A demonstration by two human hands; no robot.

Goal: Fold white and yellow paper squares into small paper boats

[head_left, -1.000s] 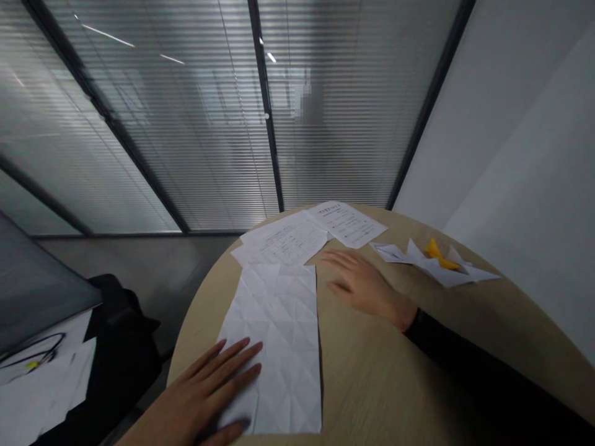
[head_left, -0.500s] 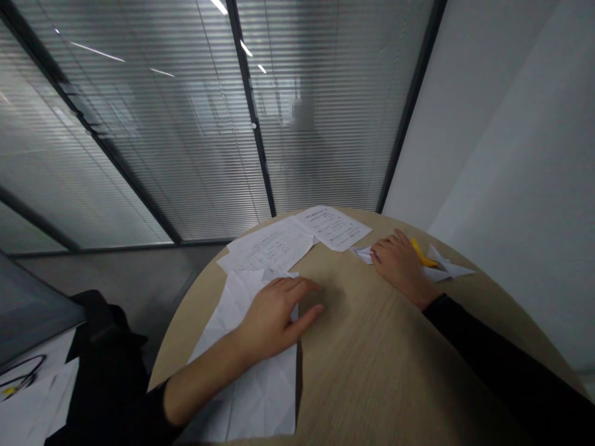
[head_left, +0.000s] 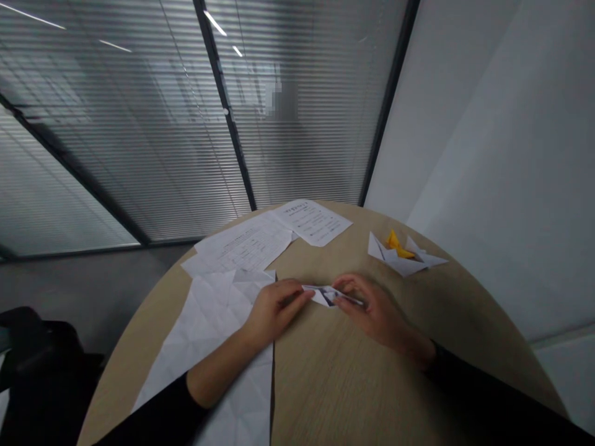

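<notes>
A small folded paper with dark print on it is held between my hands, just above the round wooden table. My left hand pinches its left end, and my right hand grips its right end with thumb and fingers. Part of the paper is hidden by my fingers. My left forearm lies across a large creased white paper sheet, which stretches to the near edge of the table.
Two printed sheets lie at the far side of the table. A folded white paper piece with a yellow paper piece sits at the far right. Glass partitions with blinds stand behind, a white wall stands right, and a dark object stands lower left.
My right hand has left the folded white pieces and moved toward the centre, and the small folded paper is now lifted between my hands. My left hand has come off the creased sheet's middle.
</notes>
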